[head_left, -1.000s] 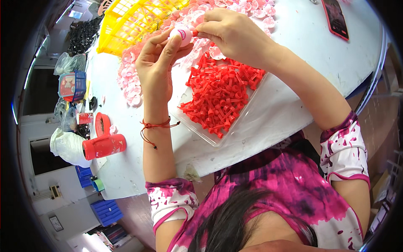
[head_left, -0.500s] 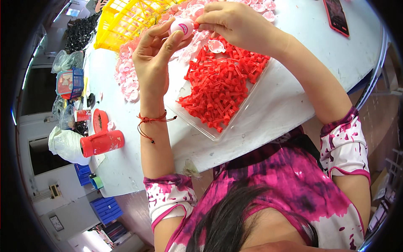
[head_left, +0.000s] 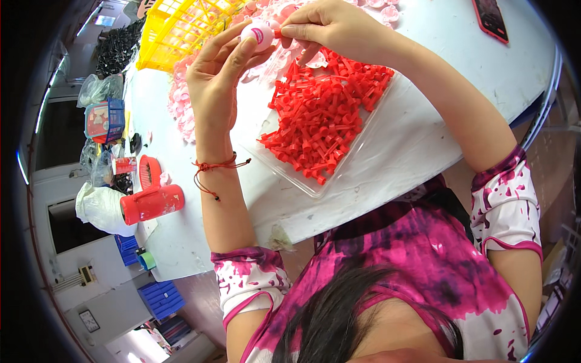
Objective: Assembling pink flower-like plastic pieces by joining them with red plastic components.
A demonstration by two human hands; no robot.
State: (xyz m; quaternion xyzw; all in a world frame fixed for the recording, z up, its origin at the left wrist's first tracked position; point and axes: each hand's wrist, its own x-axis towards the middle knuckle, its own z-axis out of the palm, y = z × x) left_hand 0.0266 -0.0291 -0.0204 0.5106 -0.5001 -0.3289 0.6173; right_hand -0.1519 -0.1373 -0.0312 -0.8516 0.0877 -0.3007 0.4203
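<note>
Between the thumb and fingers of my left hand (head_left: 219,68) is a small white-and-pink ball (head_left: 258,36) with a pink mark on its side. My right hand (head_left: 330,29) pinches a small red plastic peg (head_left: 278,34), its end at the right side of the ball. How deep the peg sits in the ball I cannot tell. Below both hands, a clear shallow tray (head_left: 302,189) bears a heap of similar red pegs (head_left: 324,115). Pale pink plastic pieces (head_left: 181,100) lie heaped behind and to the left of my hands.
A yellow plastic basket (head_left: 175,36) stands at the back left of the white table (head_left: 423,172). A red phone (head_left: 491,21) lies at the far right. Toward the left edge are a red flask (head_left: 152,204) and a small red basket (head_left: 149,172).
Both hands, with the ball and peg, have shifted slightly up and left in view. My left hand has turned the ball a little, and its pink mark sits differently.
</note>
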